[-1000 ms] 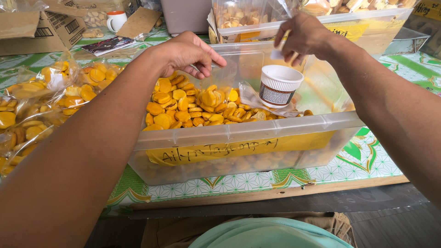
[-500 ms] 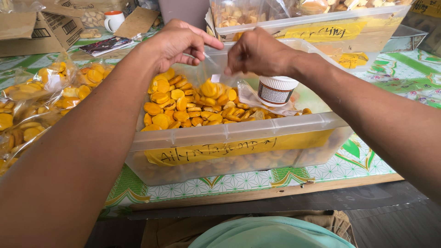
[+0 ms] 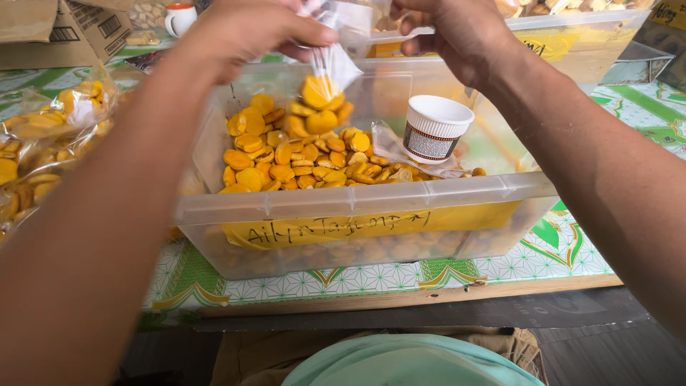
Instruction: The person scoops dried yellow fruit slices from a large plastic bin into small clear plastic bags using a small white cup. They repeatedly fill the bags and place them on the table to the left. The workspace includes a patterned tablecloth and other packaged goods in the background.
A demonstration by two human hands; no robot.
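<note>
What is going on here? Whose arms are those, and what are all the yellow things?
The camera sits on a person's head and looks down, so the two arms belong to that person. There is only this one view. The left hand and the right hand together hold up a small clear bag with a few yellow round snacks in it. Below is a big clear plastic tub full of the same yellow snacks, with a yellow label on its front. A white paper cup stands inside the tub. Filled bags of snacks lie to the left on a green patterned tablecloth.
</note>
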